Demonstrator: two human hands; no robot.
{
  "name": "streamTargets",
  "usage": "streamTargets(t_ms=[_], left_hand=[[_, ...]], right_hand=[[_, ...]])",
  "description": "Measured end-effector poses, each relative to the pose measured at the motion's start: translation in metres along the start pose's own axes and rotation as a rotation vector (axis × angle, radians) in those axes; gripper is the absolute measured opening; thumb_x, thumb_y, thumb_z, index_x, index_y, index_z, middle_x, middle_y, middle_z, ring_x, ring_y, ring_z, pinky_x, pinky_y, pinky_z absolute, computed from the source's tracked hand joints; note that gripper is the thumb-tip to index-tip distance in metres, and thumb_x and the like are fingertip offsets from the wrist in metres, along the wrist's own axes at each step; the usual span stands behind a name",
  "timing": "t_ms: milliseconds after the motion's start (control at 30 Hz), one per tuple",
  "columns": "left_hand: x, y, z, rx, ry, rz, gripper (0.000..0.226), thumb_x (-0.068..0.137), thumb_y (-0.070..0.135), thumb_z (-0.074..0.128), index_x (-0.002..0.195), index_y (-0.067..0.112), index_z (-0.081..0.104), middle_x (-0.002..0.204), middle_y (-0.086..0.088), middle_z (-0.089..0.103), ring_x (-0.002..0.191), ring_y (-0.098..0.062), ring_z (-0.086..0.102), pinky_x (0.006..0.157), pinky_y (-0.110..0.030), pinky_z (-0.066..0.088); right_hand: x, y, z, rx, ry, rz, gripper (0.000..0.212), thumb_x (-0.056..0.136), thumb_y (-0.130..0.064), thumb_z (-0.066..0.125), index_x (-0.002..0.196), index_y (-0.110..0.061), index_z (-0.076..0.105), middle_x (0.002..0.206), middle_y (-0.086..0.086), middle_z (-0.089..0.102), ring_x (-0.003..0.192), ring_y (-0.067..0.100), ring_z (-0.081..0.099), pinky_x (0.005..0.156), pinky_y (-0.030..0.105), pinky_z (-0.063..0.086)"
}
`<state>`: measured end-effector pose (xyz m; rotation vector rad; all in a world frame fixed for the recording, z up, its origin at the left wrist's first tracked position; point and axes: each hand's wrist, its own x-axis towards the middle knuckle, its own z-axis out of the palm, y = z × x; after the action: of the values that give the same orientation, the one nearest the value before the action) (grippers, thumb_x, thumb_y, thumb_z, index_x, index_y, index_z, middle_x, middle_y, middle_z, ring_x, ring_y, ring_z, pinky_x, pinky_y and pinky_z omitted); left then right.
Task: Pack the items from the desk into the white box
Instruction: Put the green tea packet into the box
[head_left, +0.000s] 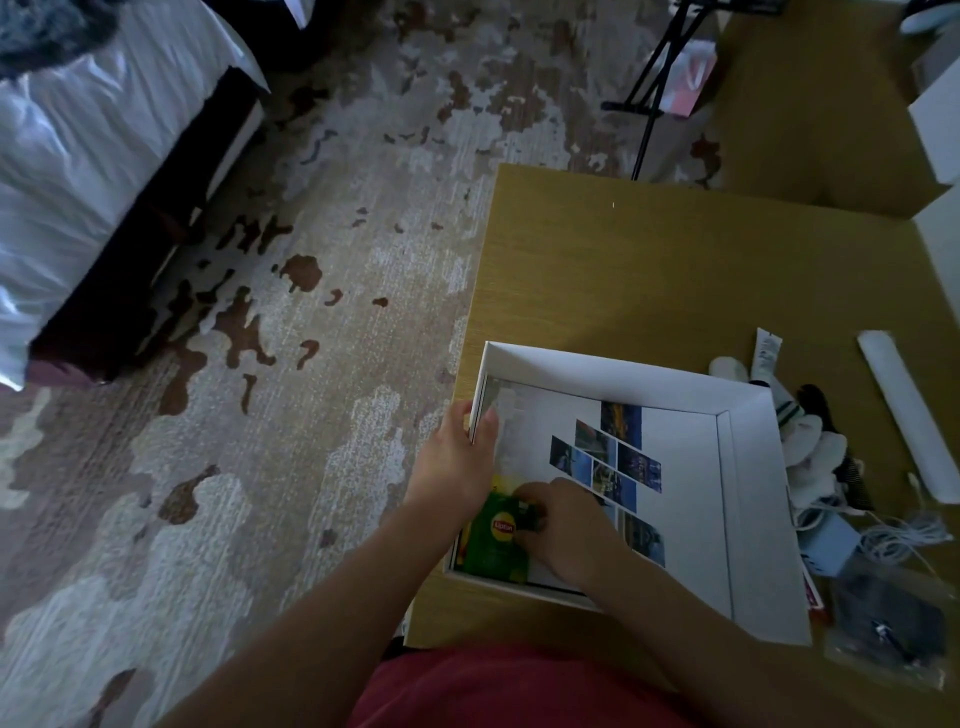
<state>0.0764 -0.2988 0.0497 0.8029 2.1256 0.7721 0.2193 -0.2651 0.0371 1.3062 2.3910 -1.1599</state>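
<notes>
The white box (613, 376) lies open on the wooden desk (649, 270), near its front left corner. A white sheet with several small photos (605, 460) covers the box floor. In the box's near left corner lies a green and yellow tea packet (493, 551). My right hand (563, 525) is inside the box, fingers closed on the packet's top edge. My left hand (460, 460) grips the box's left wall, thumb inside. To the right of the box lie white socks (810, 447), a small tube (766, 353), a long white case (906, 410), white cables (898, 535) and a clear bag with dark contents (893, 623).
The desk's left edge runs just beside the box, with patterned carpet (311, 312) below. A bed with white bedding (93, 156) stands at the far left. A black tripod (654, 88) stands behind the desk. White boxes (940, 135) sit at the far right.
</notes>
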Motion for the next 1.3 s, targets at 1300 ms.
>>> streamTargets(t_ms=[1300], left_hand=[[-0.006, 0.011, -0.006, 0.041, -0.003, -0.008, 0.044, 0.094, 0.048, 0.037, 0.127, 0.021, 0.043, 0.112, -0.007, 0.061, 0.09, -0.02, 0.06, 0.072, -0.033, 0.052]], right_hand=[[0.004, 0.0, -0.011, 0.26, -0.092, 0.088, 0.039, 0.087, 0.001, 0.043, 0.12, -0.009, 0.061, 0.121, 0.014, 0.063, 0.104, 0.02, 0.06, 0.063, 0.001, 0.041]])
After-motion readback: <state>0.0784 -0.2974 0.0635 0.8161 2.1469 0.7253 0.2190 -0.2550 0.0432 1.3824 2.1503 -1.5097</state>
